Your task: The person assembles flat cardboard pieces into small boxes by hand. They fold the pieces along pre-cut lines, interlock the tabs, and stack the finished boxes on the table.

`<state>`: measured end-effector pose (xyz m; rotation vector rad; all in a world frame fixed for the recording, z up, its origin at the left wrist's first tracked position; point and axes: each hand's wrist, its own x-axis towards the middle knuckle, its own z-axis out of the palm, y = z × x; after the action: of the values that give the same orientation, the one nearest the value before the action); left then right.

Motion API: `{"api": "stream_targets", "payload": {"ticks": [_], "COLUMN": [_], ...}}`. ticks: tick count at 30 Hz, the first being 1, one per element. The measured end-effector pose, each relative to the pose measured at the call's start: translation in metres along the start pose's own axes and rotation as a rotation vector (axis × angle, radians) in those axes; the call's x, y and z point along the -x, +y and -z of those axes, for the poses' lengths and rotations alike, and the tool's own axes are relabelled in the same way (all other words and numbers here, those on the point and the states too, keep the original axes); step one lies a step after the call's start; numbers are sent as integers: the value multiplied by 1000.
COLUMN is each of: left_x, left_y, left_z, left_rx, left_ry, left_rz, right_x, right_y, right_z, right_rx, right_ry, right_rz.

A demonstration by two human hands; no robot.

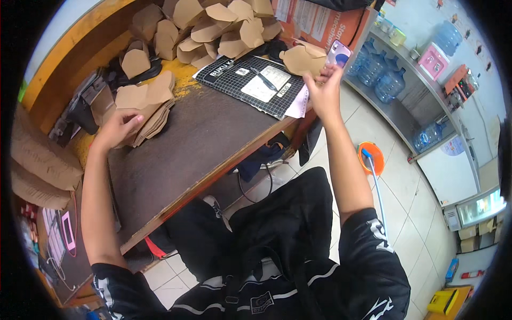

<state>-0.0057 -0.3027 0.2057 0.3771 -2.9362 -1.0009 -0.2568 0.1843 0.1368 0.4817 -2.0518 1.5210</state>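
My left hand [121, 128] is closed over the near left side of a stack of flattened brown paper food boxes [152, 101] on the dark desk. Its fingers are bent, and the stack hides part of the grip. At the desk's far right, my right hand [326, 89] pinches the lower edge of a brown paper food box [301, 60] between thumb and fingers. A phone with a pink and purple face [338, 55] appears just beyond those fingertips; whether they touch it, I cannot tell. A heap of opened brown boxes [213, 29] lies at the back.
Between my hands lies a black checked notebook [245, 82] with a pen [265, 81] on it. An orange carton [325, 24] stands behind. Right of the desk are an orange bucket [372, 158], a blue-handled mop [380, 194] and shelved water jugs [389, 85].
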Motion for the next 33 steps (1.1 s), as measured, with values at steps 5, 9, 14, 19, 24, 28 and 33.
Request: {"api": "stream_targets", "payload": {"ticks": [5,9,14,19,24,28,33], "left_x": [7,9,24,22,20,19,14], "left_y": [6,21,11,3,15,23,8], "left_z": [-15,-18,-15,-15,-19,-24,-18], "left_rx": [-221,-254,-225,-152,-129,-150,-145], "left_ry": [283,311,316,267,251,223,198], "left_rz": [-348,-321,-273,-225,-168,-155,-147], "right_x": [-38,-44,-25,-35,-47,-56,-72], "right_y": [-2,18,1,80,84,92,111], "right_z": [-15,-38,-26,24,34,46,53], "right_rx": [352,317,45,73,213,222,138], "right_ry": [50,-201,-201,449,349,337,282], "right_rz": [112,150,-30,-15,-67,-75,-48]}}
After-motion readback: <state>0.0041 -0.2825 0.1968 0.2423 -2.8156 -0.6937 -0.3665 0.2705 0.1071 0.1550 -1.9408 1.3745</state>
